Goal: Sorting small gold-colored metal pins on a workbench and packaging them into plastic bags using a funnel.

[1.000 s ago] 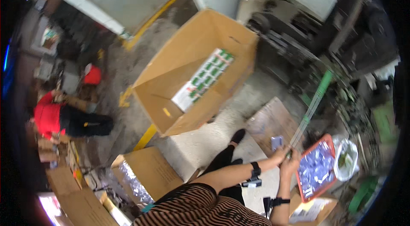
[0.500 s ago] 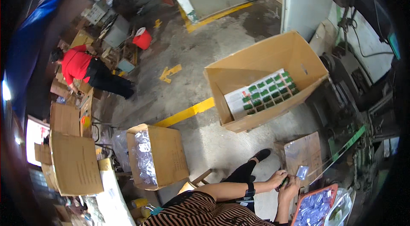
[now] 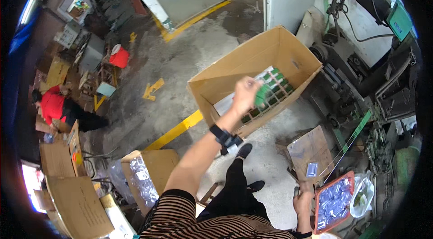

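My left hand (image 3: 246,94), with a dark band at the wrist, reaches over the large open cardboard box (image 3: 234,65). Its fingers are closed on a green item (image 3: 261,96), blurred by motion. Below it, green-topped pieces (image 3: 285,87) stand in rows inside the box, partly covered by my hand. My right hand (image 3: 303,201) is low at the right, thumb apart from the fingers, with nothing seen in it. It is between a worn board (image 3: 311,148) and an orange basket (image 3: 334,221) of clear plastic pieces (image 3: 333,203). One clear piece (image 3: 311,169) lies on the board.
Machinery (image 3: 352,63) lines the right side. A clear plastic bag (image 3: 362,196) sits beside the basket. To the left stand a carton (image 3: 162,169) of clear plastic and more cardboard boxes (image 3: 76,203). A person in red (image 3: 53,106) bends at the far left, near a red bucket (image 3: 119,57).
My left hand has left my right hand near the board and swung over the large box with the green item. My right hand has come down beside the basket. The whole view has shifted.
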{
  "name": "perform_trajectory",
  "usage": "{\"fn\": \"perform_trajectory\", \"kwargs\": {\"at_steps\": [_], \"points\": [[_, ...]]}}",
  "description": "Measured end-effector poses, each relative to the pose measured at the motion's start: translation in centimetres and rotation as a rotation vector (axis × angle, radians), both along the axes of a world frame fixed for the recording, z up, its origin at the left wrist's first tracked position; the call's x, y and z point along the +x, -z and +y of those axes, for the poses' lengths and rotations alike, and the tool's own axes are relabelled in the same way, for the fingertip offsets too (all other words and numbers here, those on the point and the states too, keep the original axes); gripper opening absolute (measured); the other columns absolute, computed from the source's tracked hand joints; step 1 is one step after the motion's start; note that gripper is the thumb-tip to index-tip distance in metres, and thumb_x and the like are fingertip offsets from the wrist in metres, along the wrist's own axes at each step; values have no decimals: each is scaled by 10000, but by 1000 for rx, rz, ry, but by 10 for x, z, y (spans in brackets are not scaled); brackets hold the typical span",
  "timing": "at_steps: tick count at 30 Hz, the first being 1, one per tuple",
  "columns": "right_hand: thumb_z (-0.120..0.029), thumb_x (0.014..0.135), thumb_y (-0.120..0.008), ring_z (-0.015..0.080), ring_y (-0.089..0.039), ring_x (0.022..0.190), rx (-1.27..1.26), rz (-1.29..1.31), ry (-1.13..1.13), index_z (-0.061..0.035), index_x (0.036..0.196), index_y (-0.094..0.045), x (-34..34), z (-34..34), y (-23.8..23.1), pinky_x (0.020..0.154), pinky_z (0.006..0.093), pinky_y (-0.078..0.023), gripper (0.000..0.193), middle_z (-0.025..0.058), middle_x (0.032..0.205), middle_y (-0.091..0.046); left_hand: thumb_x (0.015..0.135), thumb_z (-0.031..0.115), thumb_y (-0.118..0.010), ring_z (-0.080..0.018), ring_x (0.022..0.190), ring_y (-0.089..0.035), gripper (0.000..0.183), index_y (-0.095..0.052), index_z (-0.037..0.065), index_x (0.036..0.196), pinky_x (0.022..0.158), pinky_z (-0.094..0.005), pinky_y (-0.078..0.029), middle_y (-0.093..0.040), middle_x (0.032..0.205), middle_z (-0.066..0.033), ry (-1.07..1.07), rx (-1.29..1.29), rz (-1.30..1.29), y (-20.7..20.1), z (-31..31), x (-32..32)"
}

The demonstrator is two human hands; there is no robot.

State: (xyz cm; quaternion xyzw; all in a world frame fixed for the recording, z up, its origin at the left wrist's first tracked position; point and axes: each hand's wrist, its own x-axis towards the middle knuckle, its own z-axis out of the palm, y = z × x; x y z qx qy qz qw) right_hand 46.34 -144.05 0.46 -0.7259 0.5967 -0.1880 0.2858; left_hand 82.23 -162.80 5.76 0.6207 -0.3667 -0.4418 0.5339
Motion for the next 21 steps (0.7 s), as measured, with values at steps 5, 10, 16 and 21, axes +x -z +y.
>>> {"fn": "perform_trajectory", "kwargs": {"at_steps": [5, 10, 16, 21], "points": [[-179, 770, -612, 331, -614, 846, 552, 374, -269, -89, 1023, -641, -42, 60, 68, 743, 412, -496, 270, 169, 939, -629, 863, 233, -622, -90, 488, -542, 269, -639, -35, 878, 339, -239, -416, -625, 701, -70, -58, 143, -157, 97, -83, 80], [-92, 793, -599, 272, -651, 712, 847, 385, -31, -47, 1008, -647, -42, 97, 101, 647, 329, -526, 225, 192, 857, -656, 782, 117, -638, -172, 693, -622, 203, -668, 7, 950, 621, -319, -503, -672, 846, -131, -66, 251, -318, 298, -94, 157], [-197, 886, -548, 209, -650, 690, 909, 88, 218, -88, 1092, -630, -35, 114, 119, 614, 304, -510, 247, 146, 754, -670, 741, 34, -604, -251, 803, -651, 196, -680, 13, 921, 728, -321, -490, -673, 875, -172, -112, 429, -470, 441, -62, 204], [-205, 888, -551, 217, -652, 699, 1081, -145, 363, -97, 1108, -623, -21, 132, 184, 633, 311, -517, 255, 137, 777, -675, 731, -1, -575, -275, 845, -652, 198, -680, 5, 899, 764, -331, -485, -669, 895, -184, -156, 533, -489, 501, -42, 209]]}}
